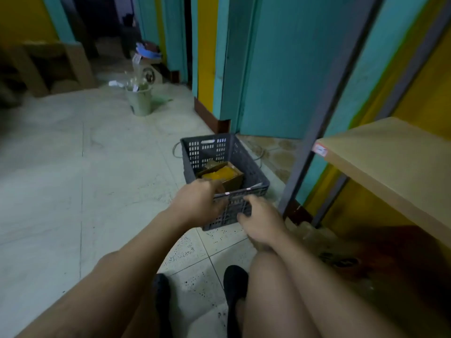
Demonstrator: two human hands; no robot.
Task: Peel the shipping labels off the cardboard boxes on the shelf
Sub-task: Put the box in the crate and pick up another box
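Pale tiled floor (73, 179) and teal-and-yellow walls (280, 69) surround us, with the shelf (390, 154) right of our hands. Our left hand (199, 203) and right hand (262, 222) both curl around the crate's (253, 172) near rim. The box (224, 175) lies inside, just beyond them.

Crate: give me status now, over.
Left grip and right grip clamped on crate near rim. Cardboard box inside, yellow on top. Shelf post close on right.
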